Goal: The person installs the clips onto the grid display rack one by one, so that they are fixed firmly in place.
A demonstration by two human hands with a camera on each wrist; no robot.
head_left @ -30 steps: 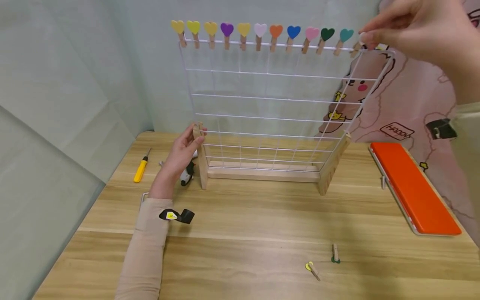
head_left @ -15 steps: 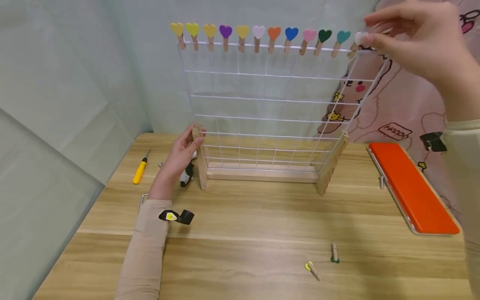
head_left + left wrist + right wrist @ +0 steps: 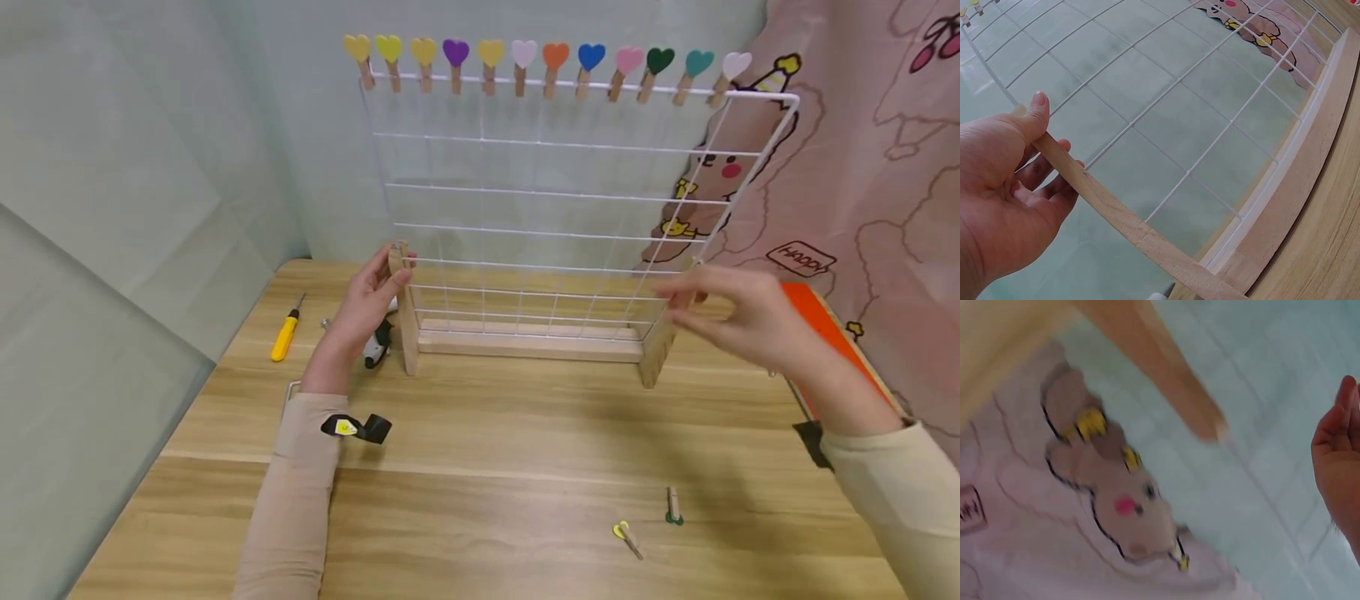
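A white wire grid (image 3: 765, 95) stands upright in a wooden stand (image 3: 525, 347). Along its top bar sits a row of small wooden clothespins with coloured hearts, ending at the right with a white heart clothespin (image 3: 737, 66). My left hand (image 3: 366, 302) grips the top of the stand's left post (image 3: 406, 337), thumb in front and fingers behind, as the left wrist view also shows. Beside the right post (image 3: 656, 360), my right hand (image 3: 742, 321) has thumb and fingers apart with nothing between them. In the right wrist view, that hand (image 3: 1340, 465) shows at the edge.
Two loose heart clothespins, one yellow (image 3: 628, 540) and one green (image 3: 673, 506), lie on the table front. A yellow screwdriver (image 3: 285, 335) and a grey-black tool (image 3: 377, 346) lie left. An orange case (image 3: 813, 315) is partly behind my right arm.
My right hand has let go of the white heart clothespin on the top bar and come down to the stand's right post. My left hand keeps its grip on the left post.
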